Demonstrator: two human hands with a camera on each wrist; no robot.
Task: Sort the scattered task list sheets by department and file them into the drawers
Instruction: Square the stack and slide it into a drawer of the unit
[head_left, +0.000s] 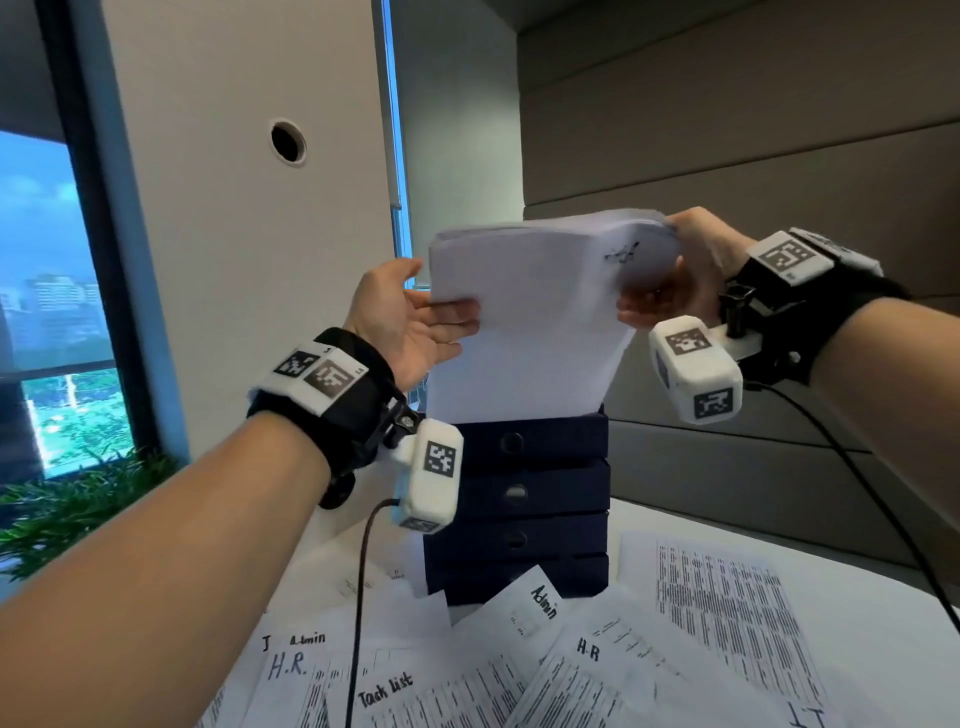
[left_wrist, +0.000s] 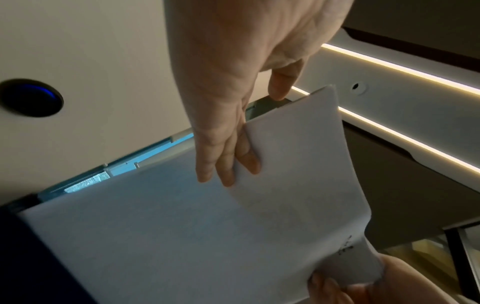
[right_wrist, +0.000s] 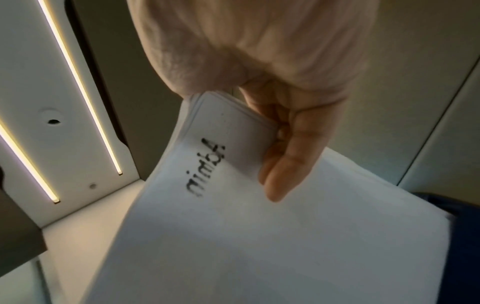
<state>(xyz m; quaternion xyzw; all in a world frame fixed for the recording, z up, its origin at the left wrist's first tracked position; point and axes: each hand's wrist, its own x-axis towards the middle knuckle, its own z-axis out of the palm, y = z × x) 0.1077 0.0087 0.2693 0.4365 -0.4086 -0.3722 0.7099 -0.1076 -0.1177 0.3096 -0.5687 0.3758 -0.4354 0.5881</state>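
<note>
A stack of white sheets (head_left: 524, 322) stands upright with its lower edge on the top of a dark blue drawer unit (head_left: 545, 467). The unit's drawers are stacked and have round knobs. My right hand (head_left: 675, 275) pinches the stack's upper right corner; in the right wrist view the thumb (right_wrist: 280, 164) lies beside mirrored "Admin" writing on the stack (right_wrist: 259, 236). My left hand (head_left: 415, 312) rests straight fingers (left_wrist: 226, 160) against the left edge of the stack (left_wrist: 182, 226). More sheets marked Admin (head_left: 540, 603), H.R (head_left: 587, 649) and Task list (head_left: 384, 691) lie scattered on the table.
The white table (head_left: 883, 623) carries a densely printed sheet (head_left: 727, 597) to the right of the drawers. A white pillar (head_left: 249, 260) and a grey panelled wall stand behind. A green plant (head_left: 67, 499) sits by the window at left. A black cable (head_left: 358, 597) hangs from my left wrist.
</note>
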